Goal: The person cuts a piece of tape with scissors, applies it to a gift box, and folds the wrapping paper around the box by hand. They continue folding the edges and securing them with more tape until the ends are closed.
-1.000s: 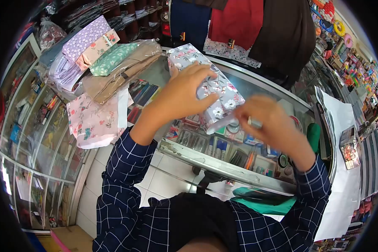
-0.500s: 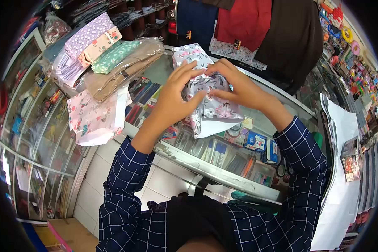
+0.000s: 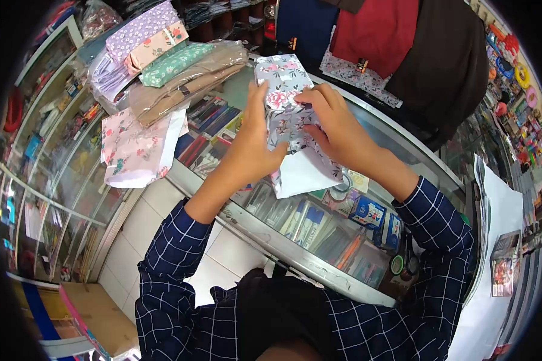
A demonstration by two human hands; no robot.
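A box-shaped parcel in grey floral wrapping paper lies on the glass counter before me. At its near end a loose paper flap hangs down with its white underside showing. My left hand grips the parcel's left side, fingers along the edge and thumb near the flap's fold. On the right side, my right hand curls over the paper, its forefinger on the top edge and its thumb pressed to the near end.
Folded floral and brown packs are stacked at the left, beside a pink floral paper sheet. Trousers hang beyond the counter. Pens, boxes and tape lie under the counter glass. White sheets stand at the right.
The near-end paper has been folded, so more of the flap's white underside shows. My left hand has moved down to the parcel's left side. The view has shifted slightly.
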